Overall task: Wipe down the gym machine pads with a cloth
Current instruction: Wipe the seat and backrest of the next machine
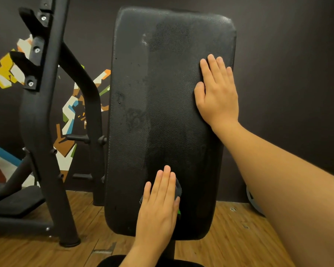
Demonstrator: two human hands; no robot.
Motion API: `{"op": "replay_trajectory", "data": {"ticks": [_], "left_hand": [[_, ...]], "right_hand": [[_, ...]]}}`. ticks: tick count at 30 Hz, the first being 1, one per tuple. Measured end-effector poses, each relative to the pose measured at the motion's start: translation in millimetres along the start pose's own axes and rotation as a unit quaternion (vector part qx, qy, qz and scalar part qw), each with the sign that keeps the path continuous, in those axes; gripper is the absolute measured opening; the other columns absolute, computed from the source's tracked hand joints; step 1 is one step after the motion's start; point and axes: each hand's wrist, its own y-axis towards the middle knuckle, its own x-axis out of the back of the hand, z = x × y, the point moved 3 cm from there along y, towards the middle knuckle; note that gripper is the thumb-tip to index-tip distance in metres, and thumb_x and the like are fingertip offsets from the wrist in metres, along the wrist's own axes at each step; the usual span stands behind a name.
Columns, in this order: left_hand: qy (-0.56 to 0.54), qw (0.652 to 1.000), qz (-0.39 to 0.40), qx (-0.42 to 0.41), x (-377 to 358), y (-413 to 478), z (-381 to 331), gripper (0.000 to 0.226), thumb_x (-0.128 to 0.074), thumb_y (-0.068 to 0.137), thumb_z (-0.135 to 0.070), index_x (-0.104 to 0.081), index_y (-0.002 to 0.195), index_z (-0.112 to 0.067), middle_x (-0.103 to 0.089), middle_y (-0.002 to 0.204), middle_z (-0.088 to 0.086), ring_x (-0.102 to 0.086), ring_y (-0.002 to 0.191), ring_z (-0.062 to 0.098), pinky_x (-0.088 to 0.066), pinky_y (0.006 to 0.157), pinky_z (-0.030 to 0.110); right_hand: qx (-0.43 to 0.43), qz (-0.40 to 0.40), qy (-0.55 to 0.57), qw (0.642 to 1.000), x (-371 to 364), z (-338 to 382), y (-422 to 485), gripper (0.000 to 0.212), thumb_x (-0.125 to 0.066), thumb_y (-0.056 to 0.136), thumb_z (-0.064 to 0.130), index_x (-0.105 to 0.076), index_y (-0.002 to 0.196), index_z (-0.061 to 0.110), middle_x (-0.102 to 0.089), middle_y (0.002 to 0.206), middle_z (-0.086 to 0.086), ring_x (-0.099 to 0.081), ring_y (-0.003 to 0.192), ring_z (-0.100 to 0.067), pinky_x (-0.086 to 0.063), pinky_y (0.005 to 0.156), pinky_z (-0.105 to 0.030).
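A tall black back pad point(162, 105) fills the middle of the head view, with a darker damp streak down its centre. My left hand point(159, 201) lies flat with straight fingers on the pad's lower part, pressing a dark cloth point(178, 188) against it; only the cloth's edge shows beside my fingers. My right hand point(217, 93) rests flat and open on the pad's right edge, higher up, holding nothing.
A black steel machine frame point(44, 120) with bolted hooks stands to the left, its foot on the wooden floor point(239, 234). A dark wall with a coloured mural point(73, 112) is behind. Part of a black seat point(112, 262) shows at the bottom edge.
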Motion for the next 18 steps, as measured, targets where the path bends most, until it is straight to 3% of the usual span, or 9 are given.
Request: {"op": "replay_trajectory", "data": {"ticks": [7, 18], "left_hand": [[0.03, 0.999, -0.031, 0.008, 19.7, 69.4, -3.9, 0.057, -0.028, 0.107, -0.029, -0.025, 0.159, -0.006, -0.019, 0.168, 0.013, -0.016, 0.155, 0.027, -0.021, 0.121, 0.047], [-0.051, 0.995, -0.069, 0.053, 76.6, 226.4, 24.9, 0.059, -0.018, 0.109, -0.032, -0.008, 0.162, -0.008, -0.001, 0.171, 0.008, -0.003, 0.157, 0.022, -0.01, 0.126, 0.043]], "right_hand": [[0.006, -0.007, 0.002, 1.0, -1.5, -0.8, 0.6, 0.055, -0.036, 0.103, 0.026, -0.042, 0.155, 0.009, -0.035, 0.163, -0.012, -0.026, 0.154, -0.03, -0.015, 0.127, -0.045], [0.009, -0.006, 0.003, 1.0, -0.2, -0.7, -0.2, 0.055, -0.037, 0.102, 0.026, -0.042, 0.155, 0.008, -0.037, 0.162, -0.013, -0.027, 0.153, -0.03, -0.019, 0.127, -0.046]]}}
